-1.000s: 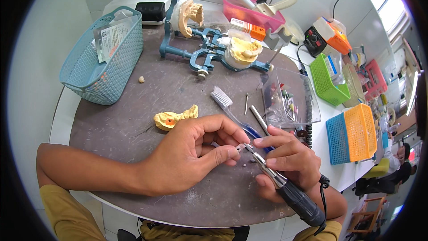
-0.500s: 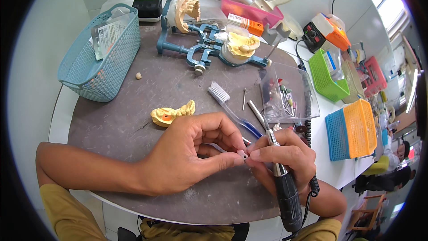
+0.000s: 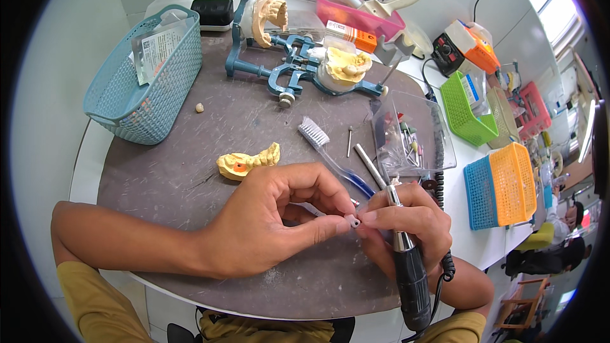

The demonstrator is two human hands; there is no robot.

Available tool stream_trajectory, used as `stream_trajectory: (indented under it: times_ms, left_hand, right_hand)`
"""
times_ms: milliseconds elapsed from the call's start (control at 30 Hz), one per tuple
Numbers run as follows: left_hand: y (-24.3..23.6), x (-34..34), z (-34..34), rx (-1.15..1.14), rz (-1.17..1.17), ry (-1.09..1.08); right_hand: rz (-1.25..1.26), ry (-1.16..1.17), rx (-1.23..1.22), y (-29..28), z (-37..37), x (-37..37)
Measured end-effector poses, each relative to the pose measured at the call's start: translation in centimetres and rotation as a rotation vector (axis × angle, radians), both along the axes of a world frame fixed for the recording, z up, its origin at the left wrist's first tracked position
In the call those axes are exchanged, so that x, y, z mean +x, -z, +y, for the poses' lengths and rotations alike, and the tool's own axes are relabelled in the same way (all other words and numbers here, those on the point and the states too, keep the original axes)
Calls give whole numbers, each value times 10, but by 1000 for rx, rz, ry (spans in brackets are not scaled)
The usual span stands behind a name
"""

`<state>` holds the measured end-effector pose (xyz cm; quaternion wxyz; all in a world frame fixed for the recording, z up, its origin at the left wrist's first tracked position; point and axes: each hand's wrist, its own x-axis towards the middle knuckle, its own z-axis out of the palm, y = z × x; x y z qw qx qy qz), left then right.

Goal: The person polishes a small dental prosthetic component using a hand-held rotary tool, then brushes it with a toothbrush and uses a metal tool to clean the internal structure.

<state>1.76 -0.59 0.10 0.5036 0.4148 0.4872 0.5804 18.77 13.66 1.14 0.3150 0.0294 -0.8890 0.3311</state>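
Note:
My left hand (image 3: 267, 228) pinches a small pale crown-like piece (image 3: 353, 221) with a dark hole. My right hand (image 3: 410, 222) grips a rotary handpiece (image 3: 410, 279) with black grip and steel nose, held upright, and its fingertips touch the same small piece. A yellow dental model (image 3: 251, 160) with an orange-rimmed hole lies just beyond my left hand. A toothbrush (image 3: 314, 132), a thin metal bur (image 3: 349, 141) and a metal rod (image 3: 367, 162) lie behind my hands. A small loose tooth piece (image 3: 199, 107) sits farther back.
A blue articulator (image 3: 283, 79) with casts stands at the back. A blue basket (image 3: 108, 111) is left; a clear box of burs (image 3: 445, 162), a green basket (image 3: 480, 127) and stacked baskets (image 3: 483, 197) are right. Other people (image 3: 565, 257) are at far right.
The handpiece has swung from a slant to nearly upright, and my right fingers have closed in on the small piece. My left hand has shifted slightly right with it.

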Motion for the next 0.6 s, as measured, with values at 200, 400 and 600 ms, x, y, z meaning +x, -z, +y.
stream_trajectory:
  times_ms: [200,400,600]
  left_hand:
    - [0,0,0,26,16,8]
    - [2,-1,0,47,36,11]
    - [2,0,0,22,37,6]
  right_hand:
    - [13,-4,-13,2,1,1]
    - [11,-7,-11,2,1,2]
    - [18,-11,-8,3,2,1]
